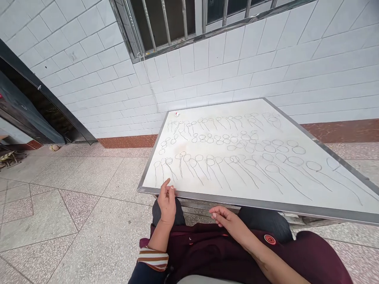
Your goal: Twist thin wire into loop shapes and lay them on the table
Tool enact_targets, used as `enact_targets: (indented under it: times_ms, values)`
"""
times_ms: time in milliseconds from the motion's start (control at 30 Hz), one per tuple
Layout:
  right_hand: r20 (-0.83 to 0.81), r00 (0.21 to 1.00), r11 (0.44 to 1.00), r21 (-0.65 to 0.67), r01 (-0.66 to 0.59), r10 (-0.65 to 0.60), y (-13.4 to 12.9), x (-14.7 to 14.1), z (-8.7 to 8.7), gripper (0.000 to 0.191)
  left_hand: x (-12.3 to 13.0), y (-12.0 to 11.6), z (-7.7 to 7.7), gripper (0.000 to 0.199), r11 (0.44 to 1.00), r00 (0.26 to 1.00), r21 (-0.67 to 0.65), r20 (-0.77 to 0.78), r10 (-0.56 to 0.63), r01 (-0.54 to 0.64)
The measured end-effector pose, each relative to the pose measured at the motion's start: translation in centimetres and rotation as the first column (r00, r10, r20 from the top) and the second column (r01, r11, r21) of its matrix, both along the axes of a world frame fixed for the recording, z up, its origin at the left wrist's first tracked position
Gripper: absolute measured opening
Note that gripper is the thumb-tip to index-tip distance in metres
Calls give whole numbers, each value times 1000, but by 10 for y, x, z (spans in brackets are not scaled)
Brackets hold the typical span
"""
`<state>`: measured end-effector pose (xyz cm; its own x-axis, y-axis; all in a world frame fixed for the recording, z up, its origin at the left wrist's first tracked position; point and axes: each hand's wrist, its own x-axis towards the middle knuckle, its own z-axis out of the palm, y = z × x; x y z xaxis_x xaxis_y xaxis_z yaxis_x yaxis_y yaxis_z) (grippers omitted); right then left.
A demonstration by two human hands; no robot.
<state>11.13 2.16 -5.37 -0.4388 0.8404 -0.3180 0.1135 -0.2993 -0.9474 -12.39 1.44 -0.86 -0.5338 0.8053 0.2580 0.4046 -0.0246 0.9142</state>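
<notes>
A white board table [189, 181] with a grey metal rim lies in front of me, covered in rows of thin curved lines, many shaped like balloons on strings. My left hand [167, 200] is raised at the near left corner of the rim, fingers loosely bent and apart, with nothing seen in it. Below the near rim, over my lap, my right hand [224, 217] has its thumb and fingertips pressed together. Whatever lies between those fingertips, if anything, is too small to name. A small white and red item [177, 114] sits at the board's far left corner.
Behind the board stands a white tiled wall [183, 86] with a barred window [177, 23]. A dark doorway [38, 98] is at the left, with a small ball-like object [54, 147] on the speckled floor nearby. My knees are under the near edge.
</notes>
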Motion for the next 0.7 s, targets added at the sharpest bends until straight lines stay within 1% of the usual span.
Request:
enact_targets:
  times_ms: [67, 133, 200, 267, 367, 433, 500, 567, 600, 700]
  values:
    - [46, 998, 999, 11, -37, 37, -1, -2, -8, 45, 9, -13, -11, 36, 1000, 1000, 2, -4, -23, 23]
    - [77, 993, 996, 19, -86, 84, -2, -3, -17, 44, 12, -18, -16, 34, 999, 999, 10, -3, -35, 35]
    - [103, 985, 989, 29, -142, 138, -3, -5, -25, 42, 6, -14, -13, 36, 999, 1000, 25, -1, -21, 21]
    - [134, 976, 983, 37, -177, 171, -4, -6, -31, 39, -11, -1, -4, 39, 999, 1000, 41, -5, 23, -23]
    - [166, 968, 981, 31, -194, 186, -4, -7, -37, 37, -51, 35, 19, 43, 993, 993, 41, -39, 114, -113]
    - [167, 966, 980, 14, -201, 196, -3, -8, -40, 36, -80, 66, 33, 46, 989, 986, -3, -82, 148, -149]
    - [169, 964, 978, -3, -206, 204, -2, -10, -43, 36, -105, 99, 44, 44, 984, 980, -73, -128, 151, -162]
    - [179, 961, 978, -17, -209, 209, 1, -11, -45, 37, -120, 131, 49, 36, 975, 974, -140, -174, 146, -172]
    - [186, 960, 978, -24, -209, 209, 2, -12, -47, 38, -124, 146, 50, 37, 970, 970, -167, -197, 140, -174]
    - [203, 958, 979, -52, -196, 203, 6, -14, -52, 39, -127, 181, 48, 37, 956, 957, -228, -262, 124, -186]
